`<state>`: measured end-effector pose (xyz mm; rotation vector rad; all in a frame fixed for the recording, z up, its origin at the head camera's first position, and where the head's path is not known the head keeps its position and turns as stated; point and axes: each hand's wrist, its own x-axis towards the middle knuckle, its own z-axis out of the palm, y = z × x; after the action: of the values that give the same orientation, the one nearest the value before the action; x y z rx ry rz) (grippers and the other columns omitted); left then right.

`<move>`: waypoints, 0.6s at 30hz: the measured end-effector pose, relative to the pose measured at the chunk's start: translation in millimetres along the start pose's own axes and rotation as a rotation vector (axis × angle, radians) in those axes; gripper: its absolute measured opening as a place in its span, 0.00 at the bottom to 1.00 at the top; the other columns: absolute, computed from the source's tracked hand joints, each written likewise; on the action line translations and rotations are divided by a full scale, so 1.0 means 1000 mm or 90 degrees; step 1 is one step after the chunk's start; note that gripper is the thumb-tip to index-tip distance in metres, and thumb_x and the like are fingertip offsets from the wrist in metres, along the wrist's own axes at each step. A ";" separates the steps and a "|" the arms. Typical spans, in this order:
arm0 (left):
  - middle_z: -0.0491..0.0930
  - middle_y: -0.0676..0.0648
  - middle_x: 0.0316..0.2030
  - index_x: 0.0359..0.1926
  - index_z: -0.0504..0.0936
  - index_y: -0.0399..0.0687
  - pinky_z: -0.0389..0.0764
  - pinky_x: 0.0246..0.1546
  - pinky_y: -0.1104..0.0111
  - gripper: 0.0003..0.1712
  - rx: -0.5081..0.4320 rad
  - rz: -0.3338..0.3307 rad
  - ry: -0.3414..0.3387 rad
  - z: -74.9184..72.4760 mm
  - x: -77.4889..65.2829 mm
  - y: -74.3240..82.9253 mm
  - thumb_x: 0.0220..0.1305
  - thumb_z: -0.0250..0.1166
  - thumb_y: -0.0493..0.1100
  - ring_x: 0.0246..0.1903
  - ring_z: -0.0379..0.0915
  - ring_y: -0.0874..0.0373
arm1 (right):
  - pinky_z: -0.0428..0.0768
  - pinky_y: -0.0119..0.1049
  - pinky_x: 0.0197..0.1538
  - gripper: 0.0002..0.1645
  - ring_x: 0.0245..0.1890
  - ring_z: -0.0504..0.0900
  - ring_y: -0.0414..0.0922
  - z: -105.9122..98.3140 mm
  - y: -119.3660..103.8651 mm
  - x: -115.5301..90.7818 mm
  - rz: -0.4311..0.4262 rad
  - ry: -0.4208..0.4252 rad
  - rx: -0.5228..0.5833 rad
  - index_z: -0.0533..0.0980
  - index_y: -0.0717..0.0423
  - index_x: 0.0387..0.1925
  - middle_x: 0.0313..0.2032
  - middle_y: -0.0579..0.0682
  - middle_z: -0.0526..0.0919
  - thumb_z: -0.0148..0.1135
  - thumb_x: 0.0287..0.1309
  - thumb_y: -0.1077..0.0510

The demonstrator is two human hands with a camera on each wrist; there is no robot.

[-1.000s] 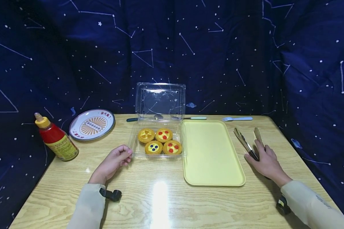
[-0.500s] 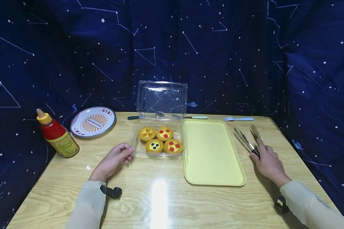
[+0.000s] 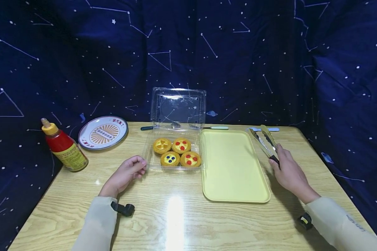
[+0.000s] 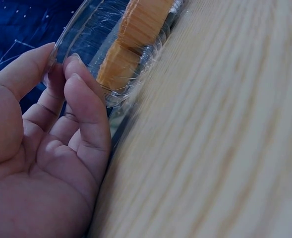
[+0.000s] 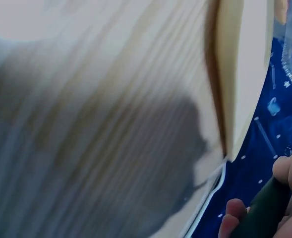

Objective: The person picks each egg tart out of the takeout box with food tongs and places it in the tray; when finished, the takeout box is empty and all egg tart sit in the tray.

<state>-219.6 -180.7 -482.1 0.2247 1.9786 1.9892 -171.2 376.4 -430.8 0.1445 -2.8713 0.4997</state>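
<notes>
My left hand [image 3: 127,174] pinches the left front rim of a clear plastic clamshell box [image 3: 148,153]. In the left wrist view, thumb and fingertips meet on that clear rim [image 4: 61,44]. The box stands with its lid [image 3: 178,107] raised at the back. Inside sit several egg tarts [image 3: 170,159], topped with red dots, blue dots or a yellow pattern. My right hand [image 3: 290,172] grips metal tongs [image 3: 264,143] by their black handle, arms spread and nothing between the tips. The right wrist view shows the dark handle [image 5: 264,210] in the fingers, with the tips out of sight.
A yellow tray [image 3: 235,167] lies between the box and my right hand. Behind the tongs' tips is a light-blue fork [image 3: 273,129]. Two utensils, one with a pale-green handle [image 3: 220,128], lie behind the box. A patterned plate [image 3: 103,132] and a red sauce bottle [image 3: 64,146] stand left.
My right hand has closed round the tongs and raised them; their tips moved back and left, now overlapping the fork. My left hand keeps its pinch on the box rim.
</notes>
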 end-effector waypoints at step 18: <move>0.73 0.46 0.37 0.42 0.72 0.41 0.76 0.32 0.70 0.13 -0.009 -0.010 0.002 -0.001 0.001 -0.001 0.73 0.58 0.47 0.34 0.71 0.57 | 0.75 0.64 0.34 0.41 0.38 0.81 0.67 -0.013 -0.086 0.010 -0.080 -0.012 -0.053 0.59 0.56 0.71 0.54 0.64 0.76 0.47 0.70 0.33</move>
<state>-220.6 -180.9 -482.9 0.2017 1.9625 1.9938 -166.3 300.0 -388.5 0.3142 -2.8732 0.3554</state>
